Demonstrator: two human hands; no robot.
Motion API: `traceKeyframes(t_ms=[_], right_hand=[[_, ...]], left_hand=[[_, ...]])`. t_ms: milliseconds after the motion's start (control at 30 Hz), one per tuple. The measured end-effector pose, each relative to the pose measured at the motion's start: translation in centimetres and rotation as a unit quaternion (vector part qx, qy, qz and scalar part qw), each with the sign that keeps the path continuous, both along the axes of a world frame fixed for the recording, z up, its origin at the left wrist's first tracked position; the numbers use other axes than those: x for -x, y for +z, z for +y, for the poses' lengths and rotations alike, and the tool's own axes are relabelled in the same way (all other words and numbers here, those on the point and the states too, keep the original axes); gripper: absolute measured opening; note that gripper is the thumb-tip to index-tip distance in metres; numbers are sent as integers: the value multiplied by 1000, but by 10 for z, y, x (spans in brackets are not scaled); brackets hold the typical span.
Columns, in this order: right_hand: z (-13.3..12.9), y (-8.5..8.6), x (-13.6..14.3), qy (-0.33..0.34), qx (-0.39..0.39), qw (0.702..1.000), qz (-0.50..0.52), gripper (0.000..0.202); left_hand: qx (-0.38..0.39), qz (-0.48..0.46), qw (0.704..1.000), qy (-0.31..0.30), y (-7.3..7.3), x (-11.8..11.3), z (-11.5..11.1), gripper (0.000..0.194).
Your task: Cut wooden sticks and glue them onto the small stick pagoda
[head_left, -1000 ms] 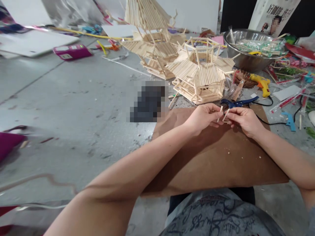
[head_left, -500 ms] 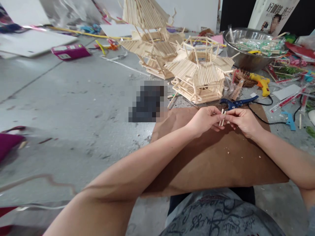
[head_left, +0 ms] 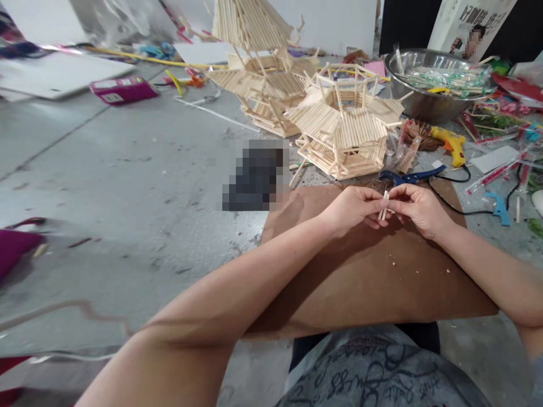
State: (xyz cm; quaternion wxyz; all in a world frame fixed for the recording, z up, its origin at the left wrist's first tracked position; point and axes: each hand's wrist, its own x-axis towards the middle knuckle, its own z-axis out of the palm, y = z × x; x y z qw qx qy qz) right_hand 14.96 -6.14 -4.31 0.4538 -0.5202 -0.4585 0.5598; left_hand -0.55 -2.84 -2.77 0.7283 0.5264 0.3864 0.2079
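Short pale wooden sticks (head_left: pixel 383 212) are pinched upright between my two hands, over the far part of a brown paper sheet (head_left: pixel 360 282). My left hand (head_left: pixel 354 209) is closed on them from the left, thumb against their side. From the right, my right hand (head_left: pixel 418 209) closes on the same sticks, its fingertips touching those of my left. The fingers partly hide the sticks. Just beyond my hands lie blue-handled cutters (head_left: pixel 411 177). A small pavilion model of wooden sticks (head_left: pixel 348 130) stands behind them on the floor.
A taller stick model (head_left: pixel 258 73) stands further back. At right are a steel bowl (head_left: pixel 399 93) of wrapped sticks, a yellow glue gun (head_left: pixel 453 144) with black cord, and a light-blue plastic piece (head_left: pixel 499 209). A purple package (head_left: pixel 123 90) lies at far left.
The two sticks have come closer together between my fingers, nearly side by side. My hands have otherwise hardly moved.
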Motion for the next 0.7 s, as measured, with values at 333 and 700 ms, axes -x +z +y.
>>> traceKeyframes(t_ms=[333,700], right_hand=[[0,0,-1,9,-5,1000,13,36],[0,-1,-1,22,-1,999,23,34]], left_hand=[[8,-33,999,-20,-4,2,1,12],[17,-33,999,-17,-5,2,1,16]])
